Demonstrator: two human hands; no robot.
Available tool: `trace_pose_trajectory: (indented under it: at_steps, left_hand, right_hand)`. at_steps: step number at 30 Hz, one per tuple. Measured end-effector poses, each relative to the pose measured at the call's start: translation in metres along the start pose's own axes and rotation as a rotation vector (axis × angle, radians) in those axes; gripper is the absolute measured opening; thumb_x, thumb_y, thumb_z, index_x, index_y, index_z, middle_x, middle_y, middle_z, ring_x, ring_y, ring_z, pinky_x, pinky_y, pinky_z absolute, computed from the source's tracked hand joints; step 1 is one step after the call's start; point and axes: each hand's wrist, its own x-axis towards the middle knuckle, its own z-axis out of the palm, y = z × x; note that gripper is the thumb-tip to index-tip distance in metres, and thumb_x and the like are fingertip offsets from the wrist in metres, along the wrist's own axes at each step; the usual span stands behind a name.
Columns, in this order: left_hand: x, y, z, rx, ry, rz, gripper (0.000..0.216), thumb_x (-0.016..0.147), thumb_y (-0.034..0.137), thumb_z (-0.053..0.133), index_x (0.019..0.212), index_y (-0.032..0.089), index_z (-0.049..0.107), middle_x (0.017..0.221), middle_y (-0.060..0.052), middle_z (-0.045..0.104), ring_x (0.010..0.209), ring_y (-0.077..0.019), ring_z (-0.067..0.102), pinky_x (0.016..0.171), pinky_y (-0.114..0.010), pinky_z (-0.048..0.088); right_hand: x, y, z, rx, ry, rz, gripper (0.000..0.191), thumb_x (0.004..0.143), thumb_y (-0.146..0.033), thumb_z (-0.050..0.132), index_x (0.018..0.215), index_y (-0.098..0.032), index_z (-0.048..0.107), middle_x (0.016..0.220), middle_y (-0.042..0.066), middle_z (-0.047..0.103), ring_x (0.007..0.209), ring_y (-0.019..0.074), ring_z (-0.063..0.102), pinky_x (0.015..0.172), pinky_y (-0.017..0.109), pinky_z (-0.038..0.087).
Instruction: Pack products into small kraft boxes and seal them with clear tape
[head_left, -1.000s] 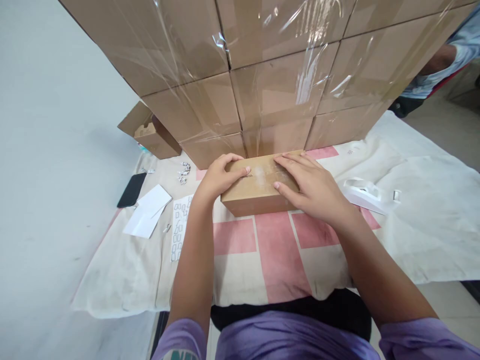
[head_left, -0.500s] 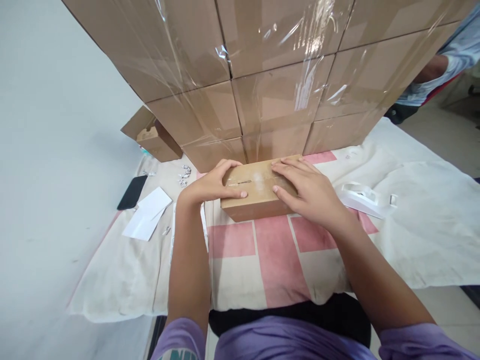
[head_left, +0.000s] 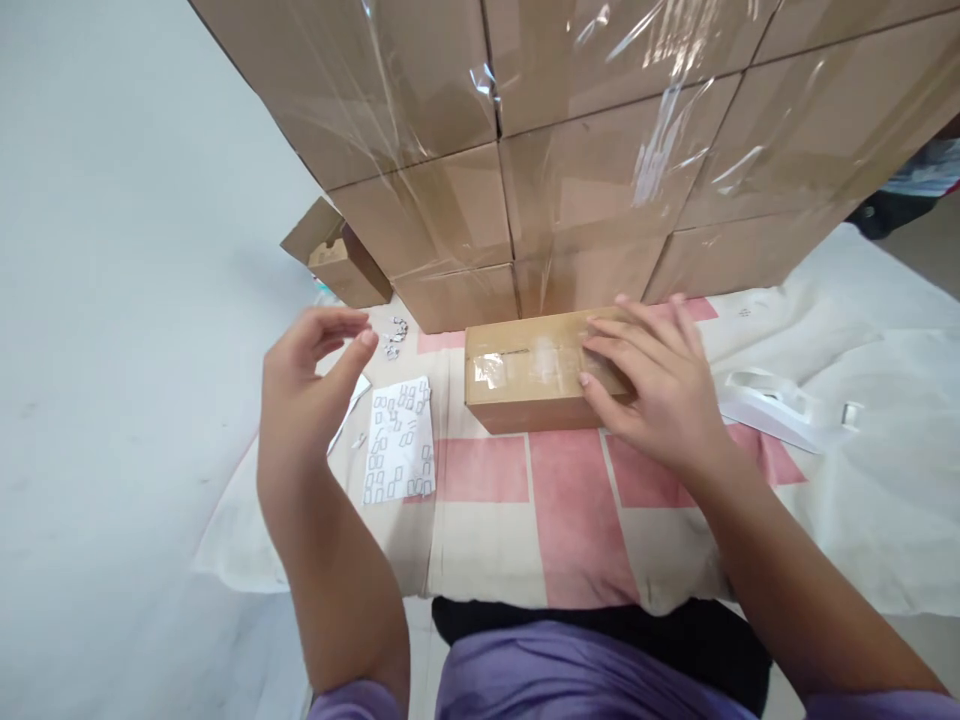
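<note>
A closed brown cardboard box (head_left: 525, 375) lies lengthwise on the cloth in front of me, with clear tape shining along its top. My right hand (head_left: 649, 375) rests on the box's right end, fingers spread over the top, thumb near the front edge. Off to the left, my left hand (head_left: 311, 375) is raised in the air, apart from the box, its fingers curved and a gap between them and the thumb. Below and right of it lies a white sheet (head_left: 401, 440) printed with small outlined shapes.
Stacked cartons (head_left: 585, 190) in clear wrap rise behind the box. An open small carton (head_left: 345, 260) stands at back left, near a pile of small silvery pieces (head_left: 395, 338). A white tape dispenser (head_left: 780, 405) lies on the right. A wall (head_left: 135, 300) borders the left.
My left hand has let go of the box's left end and moved left into the air, uncovering tape there. The right hand stays on the box. The view has shifted slightly.
</note>
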Motion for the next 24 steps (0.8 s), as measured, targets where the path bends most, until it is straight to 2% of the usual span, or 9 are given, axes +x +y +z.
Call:
trace_pose_trajectory:
  at_steps: [2,4,6,8,10,14,20,22,24]
  left_hand:
    - [-0.014,-0.039,-0.007,0.063,-0.022,-0.047,0.019,0.089,0.039,0.069,0.098,0.024,0.068,0.101,-0.001,0.07,0.1,-0.019,0.067,0.101,-0.039,0.051]
    - [-0.027,-0.082,0.0,0.128,-0.152,-0.093,0.022,0.09,0.039,0.064,0.105,0.023,0.068,0.1,-0.003,0.069,0.097,-0.0199,0.066,0.098,-0.039,0.051]
    - [-0.039,-0.118,0.015,0.249,-0.361,-0.099,0.034,0.091,0.038,0.059,0.123,0.027,0.066,0.118,-0.007,0.065,0.11,-0.0242,0.062,0.101,-0.043,0.048]
    - [-0.048,-0.138,0.029,0.392,-0.506,-0.114,0.041,0.094,0.034,0.052,0.133,0.032,0.063,0.131,-0.007,0.06,0.124,-0.0298,0.053,0.107,-0.051,0.04]
    - [-0.054,-0.143,0.037,0.484,-0.563,-0.099,0.041,0.096,0.031,0.048,0.134,0.035,0.063,0.137,-0.007,0.058,0.129,-0.0326,0.047,0.108,-0.056,0.035]
    - [-0.059,-0.14,0.039,0.508,-0.505,-0.017,0.029,0.097,0.033,0.05,0.119,0.032,0.07,0.132,-0.007,0.06,0.125,-0.0307,0.049,0.104,-0.051,0.035]
    - [-0.063,-0.148,0.029,0.367,-0.411,-0.05,0.031,0.098,0.034,0.052,0.124,0.029,0.066,0.127,-0.007,0.063,0.125,-0.0263,0.054,0.109,-0.047,0.035]
    - [-0.065,-0.15,0.021,0.297,-0.382,-0.074,0.029,0.097,0.034,0.052,0.12,0.027,0.068,0.121,-0.006,0.063,0.121,-0.0246,0.057,0.109,-0.044,0.039]
    - [-0.067,-0.15,0.012,0.263,-0.439,-0.104,0.027,0.094,0.035,0.055,0.116,0.028,0.07,0.118,-0.006,0.062,0.12,-0.0247,0.057,0.109,-0.042,0.041]
  right_hand:
    - [-0.008,-0.01,0.004,0.061,0.154,-0.122,0.018,0.088,-0.024,0.059,0.105,-0.027,0.067,0.115,0.007,0.075,0.133,0.0356,0.058,0.122,0.073,0.023]
    - [-0.019,-0.026,0.014,0.191,0.17,-0.281,0.015,0.086,-0.022,0.059,0.098,-0.027,0.066,0.107,0.005,0.076,0.126,0.0324,0.063,0.119,0.069,0.031]
    - [-0.033,-0.046,0.03,0.338,0.035,-0.438,0.013,0.087,-0.021,0.057,0.095,-0.025,0.066,0.105,0.005,0.076,0.121,0.0288,0.065,0.115,0.06,0.043]
    - [-0.046,-0.064,0.051,0.423,-0.159,-0.538,0.014,0.09,-0.021,0.055,0.095,-0.022,0.068,0.107,0.006,0.075,0.119,0.027,0.065,0.113,0.052,0.048]
    - [-0.054,-0.08,0.075,0.449,-0.342,-0.552,0.018,0.092,-0.022,0.054,0.101,-0.017,0.069,0.111,0.01,0.075,0.117,0.0268,0.065,0.112,0.047,0.049]
    - [-0.049,-0.103,0.122,0.466,-0.59,-0.387,0.037,0.091,-0.023,0.055,0.123,-0.008,0.063,0.134,0.019,0.065,0.13,0.0301,0.057,0.113,0.045,0.049]
    - [-0.019,-0.122,0.186,0.367,-0.637,-0.254,0.043,0.091,-0.023,0.056,0.129,-0.003,0.059,0.145,0.025,0.057,0.143,0.0368,0.045,0.122,0.054,0.036]
    - [-0.016,-0.123,0.197,0.35,-0.62,-0.217,0.045,0.094,-0.024,0.054,0.135,-0.005,0.056,0.15,0.022,0.054,0.146,0.0365,0.042,0.124,0.056,0.032]
    - [-0.016,-0.121,0.201,0.341,-0.607,-0.173,0.048,0.096,-0.024,0.052,0.14,-0.007,0.053,0.154,0.019,0.052,0.149,0.0363,0.038,0.125,0.057,0.03]
